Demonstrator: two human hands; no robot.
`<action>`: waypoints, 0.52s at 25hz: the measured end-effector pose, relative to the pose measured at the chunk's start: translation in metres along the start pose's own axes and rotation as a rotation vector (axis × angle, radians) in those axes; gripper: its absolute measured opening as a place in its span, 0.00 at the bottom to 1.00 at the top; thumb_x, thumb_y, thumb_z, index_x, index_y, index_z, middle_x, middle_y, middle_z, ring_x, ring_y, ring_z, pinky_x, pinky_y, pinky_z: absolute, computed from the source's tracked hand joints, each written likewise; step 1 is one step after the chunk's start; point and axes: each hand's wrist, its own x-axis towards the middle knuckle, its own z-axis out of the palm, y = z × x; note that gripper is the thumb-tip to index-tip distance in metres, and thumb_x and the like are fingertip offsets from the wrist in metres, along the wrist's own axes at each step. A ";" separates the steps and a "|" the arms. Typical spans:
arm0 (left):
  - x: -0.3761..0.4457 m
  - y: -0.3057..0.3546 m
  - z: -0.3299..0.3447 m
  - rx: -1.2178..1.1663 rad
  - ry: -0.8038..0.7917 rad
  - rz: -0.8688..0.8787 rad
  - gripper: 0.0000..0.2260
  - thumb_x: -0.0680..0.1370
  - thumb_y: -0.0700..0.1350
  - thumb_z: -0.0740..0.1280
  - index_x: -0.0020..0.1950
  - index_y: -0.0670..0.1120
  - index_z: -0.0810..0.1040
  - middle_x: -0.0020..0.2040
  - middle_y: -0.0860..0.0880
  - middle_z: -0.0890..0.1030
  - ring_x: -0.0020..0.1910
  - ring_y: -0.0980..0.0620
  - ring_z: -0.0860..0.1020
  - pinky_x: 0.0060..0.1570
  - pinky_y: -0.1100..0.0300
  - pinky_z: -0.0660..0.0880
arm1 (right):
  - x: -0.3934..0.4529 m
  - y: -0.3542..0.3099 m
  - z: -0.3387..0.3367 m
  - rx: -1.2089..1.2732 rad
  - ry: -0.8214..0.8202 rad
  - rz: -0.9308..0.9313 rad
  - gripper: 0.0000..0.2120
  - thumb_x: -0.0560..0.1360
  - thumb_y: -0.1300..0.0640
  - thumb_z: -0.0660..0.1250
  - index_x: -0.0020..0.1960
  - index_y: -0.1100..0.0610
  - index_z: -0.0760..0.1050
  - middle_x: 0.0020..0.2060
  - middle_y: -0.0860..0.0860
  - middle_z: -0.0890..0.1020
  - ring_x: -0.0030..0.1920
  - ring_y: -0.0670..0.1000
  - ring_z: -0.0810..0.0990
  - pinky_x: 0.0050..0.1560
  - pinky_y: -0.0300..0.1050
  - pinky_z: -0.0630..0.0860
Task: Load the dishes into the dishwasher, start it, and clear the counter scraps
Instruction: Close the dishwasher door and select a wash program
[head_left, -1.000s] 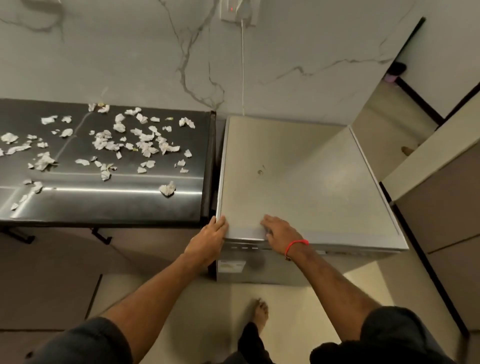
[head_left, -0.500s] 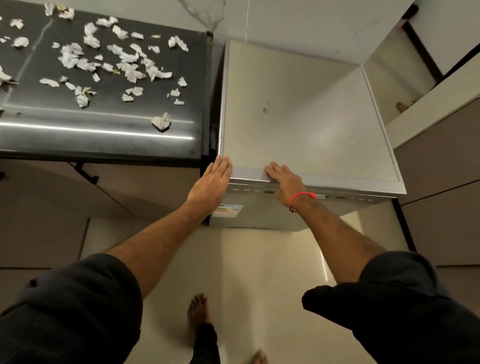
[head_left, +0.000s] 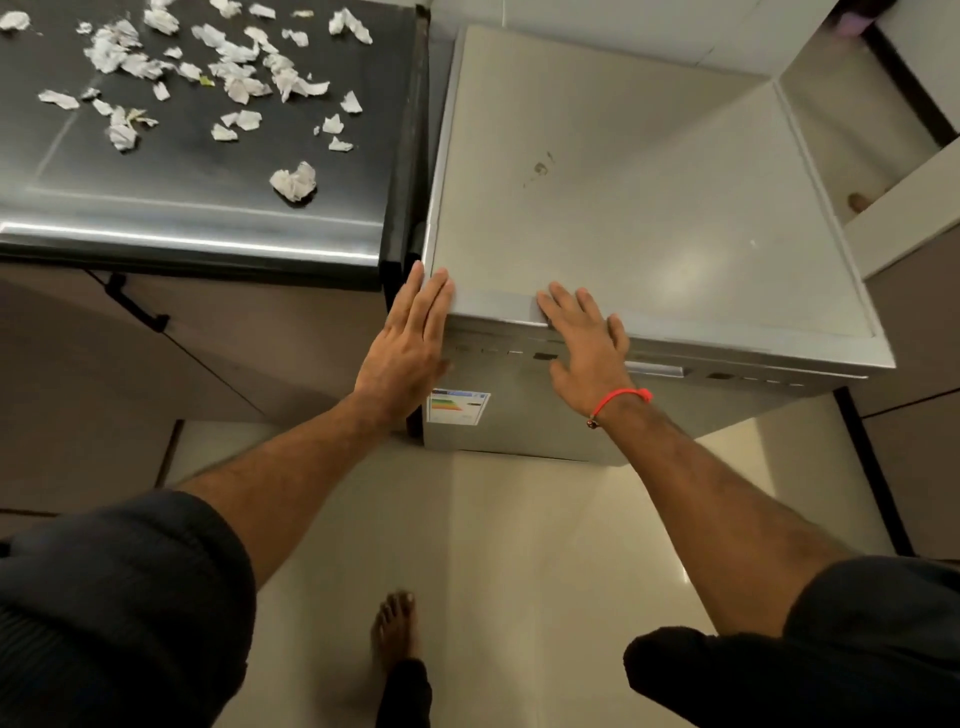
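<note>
Steel-grey, the dishwasher (head_left: 649, 218) stands shut just beside the counter (head_left: 208, 218), where the paper scraps (head_left: 228, 78) lie untouched. Over the last second the person has leaned in and both hands have slid down from the top's front edge: the left hand (head_left: 410, 338) now lies flat against the front left corner, the right hand (head_left: 587, 338) spread over the control strip, fingers straight, gripping nothing. That suggests closing or starting the machine; scrap clearing remains.
</note>
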 end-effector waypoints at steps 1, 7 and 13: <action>0.001 -0.003 0.001 0.025 0.019 0.024 0.43 0.73 0.43 0.76 0.80 0.36 0.54 0.81 0.38 0.54 0.81 0.38 0.48 0.79 0.42 0.51 | 0.000 0.002 0.004 -0.007 0.048 -0.017 0.44 0.68 0.67 0.65 0.79 0.42 0.57 0.79 0.40 0.56 0.79 0.48 0.49 0.75 0.53 0.44; 0.002 -0.012 0.011 0.029 0.131 0.093 0.43 0.74 0.50 0.76 0.79 0.35 0.57 0.80 0.38 0.60 0.81 0.40 0.54 0.79 0.44 0.54 | 0.013 0.037 0.008 -0.011 0.217 -0.199 0.38 0.68 0.63 0.64 0.73 0.35 0.65 0.73 0.33 0.65 0.74 0.45 0.61 0.58 0.44 0.51; 0.001 -0.011 0.041 -0.046 0.345 0.048 0.44 0.72 0.62 0.74 0.79 0.40 0.61 0.78 0.44 0.64 0.80 0.44 0.56 0.73 0.51 0.59 | 0.016 0.043 0.041 -0.041 0.543 -0.282 0.34 0.66 0.56 0.63 0.71 0.39 0.69 0.69 0.32 0.70 0.70 0.46 0.67 0.60 0.45 0.53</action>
